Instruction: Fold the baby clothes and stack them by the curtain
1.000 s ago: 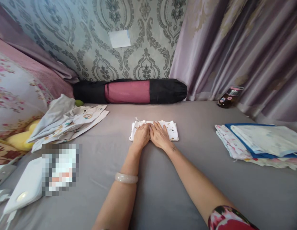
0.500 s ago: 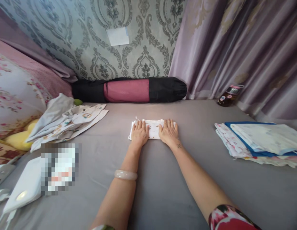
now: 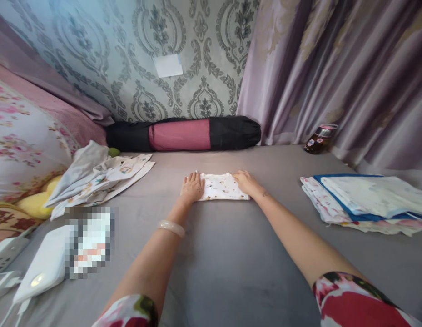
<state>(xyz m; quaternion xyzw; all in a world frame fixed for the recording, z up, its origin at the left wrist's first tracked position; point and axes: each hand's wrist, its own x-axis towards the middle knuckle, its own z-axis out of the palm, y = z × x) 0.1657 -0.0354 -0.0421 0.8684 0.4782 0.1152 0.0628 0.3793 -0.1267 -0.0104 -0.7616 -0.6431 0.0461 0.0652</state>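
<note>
A small white shirt (image 3: 219,187) with tiny coloured prints lies folded into a flat rectangle on the grey bed sheet, its neckline along the far edge. My left hand (image 3: 192,186) rests flat over its left end, fingers stretched forward, a pale bangle on the wrist. At the far right corner of the shirt, my right hand (image 3: 247,182) has its fingers bent round the edge, and the fingertips are partly hidden.
Folded cloths (image 3: 364,195) are stacked at the right, near a dark bottle (image 3: 320,138). A black and pink rolled bag (image 3: 180,135) lies along the wall. Loose pale clothing (image 3: 105,170) and a white corded device (image 3: 45,261) are at left.
Both hands have slid outward toward the shirt's ends, baring more of its printed middle. My right hand has gone from flat to bent fingers at the corner. The view has tilted slightly up.
</note>
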